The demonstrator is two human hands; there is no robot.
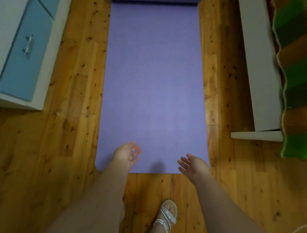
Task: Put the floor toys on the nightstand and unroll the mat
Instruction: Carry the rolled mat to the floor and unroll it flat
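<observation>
The purple mat [152,86] lies flat down the middle of the wooden floor [73,116], its near edge square across in front of the person, its far end showing a darker rolled strip [154,1] right at the top of the view. The left hand [127,154] hangs above the mat's near left corner, fingers relaxed and spread, holding nothing. The right hand [193,164] hangs over the near right corner, palm turned inward, fingers loose, holding nothing too. A foot in a silver sandal [167,214] stands on the floor just short of the mat. To the left, a white cabinet with blue drawers [25,56]; to the right, a white bed frame [259,69] with a green and brown blanket [294,79].
</observation>
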